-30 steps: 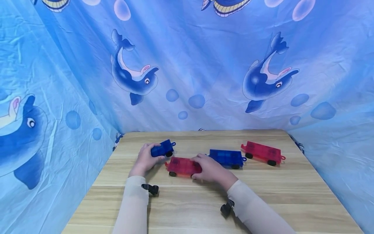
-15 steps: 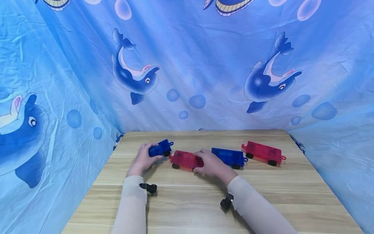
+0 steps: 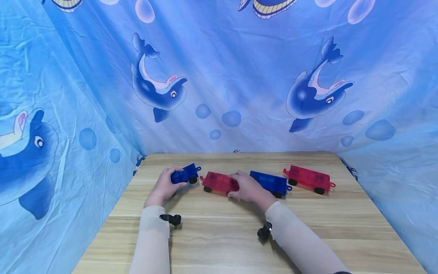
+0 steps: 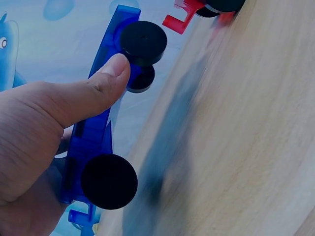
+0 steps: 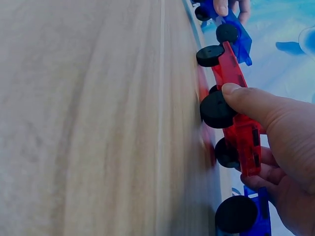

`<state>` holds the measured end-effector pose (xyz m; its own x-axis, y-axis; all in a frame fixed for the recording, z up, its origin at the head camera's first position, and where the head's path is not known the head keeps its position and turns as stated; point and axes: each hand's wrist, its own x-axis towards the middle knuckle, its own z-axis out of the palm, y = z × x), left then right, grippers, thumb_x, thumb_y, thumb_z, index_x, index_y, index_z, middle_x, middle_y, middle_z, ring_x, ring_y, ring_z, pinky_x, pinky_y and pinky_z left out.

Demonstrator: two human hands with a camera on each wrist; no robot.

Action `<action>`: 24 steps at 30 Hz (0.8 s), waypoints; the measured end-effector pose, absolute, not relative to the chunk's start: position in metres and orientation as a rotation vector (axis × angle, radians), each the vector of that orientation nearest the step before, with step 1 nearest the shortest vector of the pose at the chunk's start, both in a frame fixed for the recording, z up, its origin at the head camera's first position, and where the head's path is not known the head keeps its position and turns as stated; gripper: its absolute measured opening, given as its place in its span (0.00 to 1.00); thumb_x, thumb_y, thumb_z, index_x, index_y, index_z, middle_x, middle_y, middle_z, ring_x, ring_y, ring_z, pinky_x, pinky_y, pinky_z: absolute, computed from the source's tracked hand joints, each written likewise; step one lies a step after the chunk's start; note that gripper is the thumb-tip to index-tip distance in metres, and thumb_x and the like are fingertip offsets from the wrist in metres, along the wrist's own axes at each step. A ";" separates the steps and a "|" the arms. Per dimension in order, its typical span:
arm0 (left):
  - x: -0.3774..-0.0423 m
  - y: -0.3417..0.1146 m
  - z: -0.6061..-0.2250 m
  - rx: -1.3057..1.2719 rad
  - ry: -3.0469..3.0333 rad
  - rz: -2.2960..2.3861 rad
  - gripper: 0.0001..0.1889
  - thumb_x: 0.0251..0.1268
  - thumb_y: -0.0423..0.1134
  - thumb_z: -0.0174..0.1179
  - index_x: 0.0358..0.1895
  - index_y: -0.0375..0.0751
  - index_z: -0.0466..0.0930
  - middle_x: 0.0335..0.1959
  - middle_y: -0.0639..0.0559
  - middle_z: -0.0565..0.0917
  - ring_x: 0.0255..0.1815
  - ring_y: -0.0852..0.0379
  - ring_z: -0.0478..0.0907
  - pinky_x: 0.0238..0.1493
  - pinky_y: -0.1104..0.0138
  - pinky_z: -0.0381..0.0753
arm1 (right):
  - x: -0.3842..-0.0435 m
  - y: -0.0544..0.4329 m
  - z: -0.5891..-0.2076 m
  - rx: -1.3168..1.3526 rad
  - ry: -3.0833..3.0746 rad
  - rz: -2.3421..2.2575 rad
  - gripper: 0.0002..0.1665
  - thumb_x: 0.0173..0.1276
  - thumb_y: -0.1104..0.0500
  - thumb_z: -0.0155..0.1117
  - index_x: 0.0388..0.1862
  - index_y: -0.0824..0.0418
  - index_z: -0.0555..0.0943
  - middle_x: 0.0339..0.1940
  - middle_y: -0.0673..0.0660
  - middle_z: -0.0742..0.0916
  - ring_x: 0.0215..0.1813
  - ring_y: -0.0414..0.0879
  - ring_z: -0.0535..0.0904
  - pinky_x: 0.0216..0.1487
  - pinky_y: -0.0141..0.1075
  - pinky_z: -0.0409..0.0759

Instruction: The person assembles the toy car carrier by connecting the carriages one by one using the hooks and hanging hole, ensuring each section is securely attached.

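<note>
My left hand (image 3: 165,184) grips a translucent blue toy train car (image 3: 186,174) by its sides, at the back left of the table. In the left wrist view the thumb presses beside a black wheel (image 4: 143,43), and a shadow lies on the wood below the car. Its loop coupler (image 3: 199,168) points right. Just to the right, my right hand (image 3: 247,187) holds a red toy train car (image 3: 218,182) by its right end. The red car's hook (image 3: 202,178) faces the left-hand blue car, with a small gap between them in the head view.
A second blue car (image 3: 268,182) stands behind the right hand, partly hidden by it. Further right, another red car (image 3: 308,177) stands with its hook near the blue car's loop. Behind the wooden table (image 3: 219,236) hangs a dolphin-print cloth (image 3: 212,76).
The right hand has moved the red car back and slightly right. The left hand has shifted its blue car a little left. The second blue car has turned slightly and moved right.
</note>
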<state>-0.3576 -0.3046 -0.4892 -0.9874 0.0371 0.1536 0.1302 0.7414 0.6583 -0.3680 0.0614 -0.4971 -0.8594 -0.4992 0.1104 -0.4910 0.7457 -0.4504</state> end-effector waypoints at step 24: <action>-0.356 -0.309 -0.497 -0.214 -2.876 -1.041 0.31 0.61 0.44 0.78 0.67 0.52 0.78 0.68 0.38 0.71 0.71 0.31 0.67 0.67 0.33 0.69 | -0.370 0.056 -0.500 -0.814 2.961 -0.708 0.45 0.62 0.38 0.80 0.75 0.51 0.76 0.55 0.51 0.81 0.55 0.48 0.79 0.60 0.46 0.81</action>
